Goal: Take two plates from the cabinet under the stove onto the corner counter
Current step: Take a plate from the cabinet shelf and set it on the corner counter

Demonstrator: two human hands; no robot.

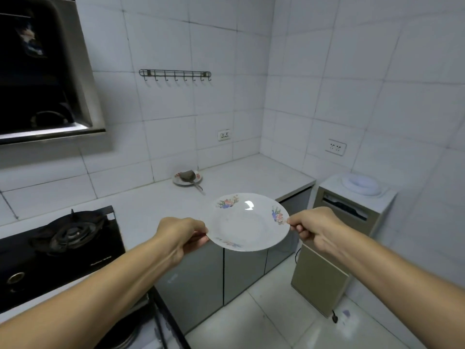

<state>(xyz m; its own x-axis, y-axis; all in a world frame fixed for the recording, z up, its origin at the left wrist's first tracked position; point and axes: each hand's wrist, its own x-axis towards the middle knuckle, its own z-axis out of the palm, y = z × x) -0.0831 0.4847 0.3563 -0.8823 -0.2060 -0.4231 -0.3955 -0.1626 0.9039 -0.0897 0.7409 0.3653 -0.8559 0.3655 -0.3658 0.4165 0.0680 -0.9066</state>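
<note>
A white plate (247, 222) with flower prints on its rim hangs in the air just in front of the counter's front edge. My left hand (182, 235) pinches its left rim and my right hand (310, 226) pinches its right rim. The white corner counter (251, 177) stretches behind the plate to the tiled corner. Below my left arm the cabinet under the stove (151, 331) stands open, with plate rims dimly visible inside.
A black gas stove (65, 238) is set in the counter at left, under a range hood (45, 71). A small plate with a dark utensil (188, 178) sits by the back wall. A beige water dispenser (347, 222) stands right of the counter. A hook rail (175, 74) hangs on the wall.
</note>
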